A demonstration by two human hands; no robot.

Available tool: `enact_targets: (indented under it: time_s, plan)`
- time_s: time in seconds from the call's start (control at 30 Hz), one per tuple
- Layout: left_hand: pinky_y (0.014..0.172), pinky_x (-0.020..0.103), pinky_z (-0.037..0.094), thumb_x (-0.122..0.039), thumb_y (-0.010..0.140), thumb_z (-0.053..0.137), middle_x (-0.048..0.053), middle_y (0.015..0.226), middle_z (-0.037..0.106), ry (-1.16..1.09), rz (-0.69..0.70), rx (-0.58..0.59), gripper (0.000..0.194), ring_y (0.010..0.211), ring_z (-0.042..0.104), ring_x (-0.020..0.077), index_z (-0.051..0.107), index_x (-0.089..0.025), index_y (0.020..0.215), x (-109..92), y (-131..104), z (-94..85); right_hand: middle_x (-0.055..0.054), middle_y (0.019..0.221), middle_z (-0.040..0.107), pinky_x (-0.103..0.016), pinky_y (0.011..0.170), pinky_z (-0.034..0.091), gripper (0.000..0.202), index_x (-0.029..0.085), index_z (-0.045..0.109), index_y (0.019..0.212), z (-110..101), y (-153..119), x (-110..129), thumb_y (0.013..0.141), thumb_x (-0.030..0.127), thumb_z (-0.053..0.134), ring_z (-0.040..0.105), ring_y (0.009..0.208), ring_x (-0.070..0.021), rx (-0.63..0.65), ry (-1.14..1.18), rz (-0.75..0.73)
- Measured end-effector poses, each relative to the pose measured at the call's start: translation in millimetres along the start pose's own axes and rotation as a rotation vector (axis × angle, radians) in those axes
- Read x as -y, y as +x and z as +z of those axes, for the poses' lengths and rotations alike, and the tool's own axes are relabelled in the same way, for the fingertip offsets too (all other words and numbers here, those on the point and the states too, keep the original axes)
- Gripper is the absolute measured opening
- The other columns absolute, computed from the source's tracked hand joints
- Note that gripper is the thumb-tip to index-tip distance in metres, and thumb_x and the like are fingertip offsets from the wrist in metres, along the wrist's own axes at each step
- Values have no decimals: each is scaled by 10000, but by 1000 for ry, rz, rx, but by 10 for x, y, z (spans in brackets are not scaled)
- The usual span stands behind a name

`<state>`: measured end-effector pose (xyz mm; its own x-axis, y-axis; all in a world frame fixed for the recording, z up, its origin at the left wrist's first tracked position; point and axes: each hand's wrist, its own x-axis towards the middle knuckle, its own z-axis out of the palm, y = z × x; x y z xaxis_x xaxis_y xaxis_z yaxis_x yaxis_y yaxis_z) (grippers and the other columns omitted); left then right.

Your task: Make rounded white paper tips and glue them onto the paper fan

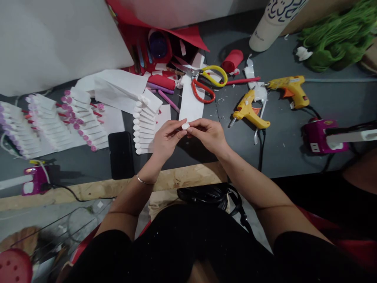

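Near the table's (282,149) front edge, left hand (166,139) and right hand (209,135) meet fingertip to fingertip, both pinching a small white piece (185,126) between them.

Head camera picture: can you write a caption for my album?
Both hands, left hand and right hand, pinch a small white roll above a gray table beside two yellow glue guns.

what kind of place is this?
Likely a handicraft workbench: two yellow hot-glue guns, yellow-and-red-handled scissors and rows of small white paper-wrapped pieces on a grey table. Both hands pinch a small white piece.
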<state>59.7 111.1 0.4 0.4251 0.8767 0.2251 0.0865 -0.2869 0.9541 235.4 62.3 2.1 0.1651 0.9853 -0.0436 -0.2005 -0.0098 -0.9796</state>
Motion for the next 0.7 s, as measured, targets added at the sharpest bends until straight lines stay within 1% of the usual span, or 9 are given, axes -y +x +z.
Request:
enact_targets:
  time_s: [0.13,0.23,0.33,0.4,0.5,0.57,0.63,0.67,0.7]
  plan:
    - [881,304,558,-542,815,870,39,1070,772,-86,-64,-32,364,989,705,161,846,-326,1106,-13,-9,55,4,717,757,-303,627,604,449,212,775,821,2,-13,4,700,627,896,688,611,-132,9,-20,-16]
    - [901,306,569,-537,749,921,29,1031,789,-238,-163,-63,366,981,724,166,860,-297,1019,-7,-6,110,7,697,747,-287,582,581,472,208,748,794,21,5,-22,697,648,887,664,573,-123,5,-39,-15]
    - [824,276,593,-567,679,954,12,937,799,-408,-284,-72,436,847,729,138,846,-257,965,4,20,135,6,684,738,-273,558,552,442,207,741,814,44,9,23,791,641,820,650,564,-122,-9,-133,-59]
    - [776,258,606,-569,667,961,5,893,799,-455,-325,-70,463,785,728,123,820,-233,952,-8,49,120,-12,749,761,-277,594,563,380,205,758,878,1,-27,154,897,584,735,670,615,-131,3,-258,-150]
    - [731,238,619,-532,721,944,33,971,815,-465,-327,-53,431,845,774,140,771,-211,949,-59,101,76,-66,1018,796,-331,759,610,265,210,773,1076,-238,-169,484,979,425,653,725,840,-179,2,-611,-333]
    - [717,221,622,-510,772,918,52,1024,822,-476,-311,-47,396,859,790,137,750,-203,958,-105,129,62,-100,1171,774,-406,894,608,272,221,749,1186,-513,-289,686,991,361,622,719,997,-234,-92,-922,-363]
    - [713,217,631,-499,829,877,61,1035,826,-474,-294,-31,361,839,797,131,739,-202,981,-155,143,78,-144,1306,735,-498,1005,568,329,213,712,1277,-823,-367,780,984,300,590,669,1170,-314,-241,-1211,-268]
    - [715,223,638,-499,859,849,65,1039,827,-463,-283,-15,347,831,799,132,734,-203,999,-181,145,99,-177,1350,713,-544,1036,542,382,179,692,1311,-968,-376,776,952,280,610,640,1213,-358,-274,-1331,-200]
    - [721,232,646,-502,887,821,70,1053,827,-448,-271,5,339,830,802,136,729,-204,1023,-206,143,126,-211,1380,693,-575,1046,523,443,138,672,1335,-1092,-361,743,909,256,638,613,1238,-398,-270,-1426,-125]
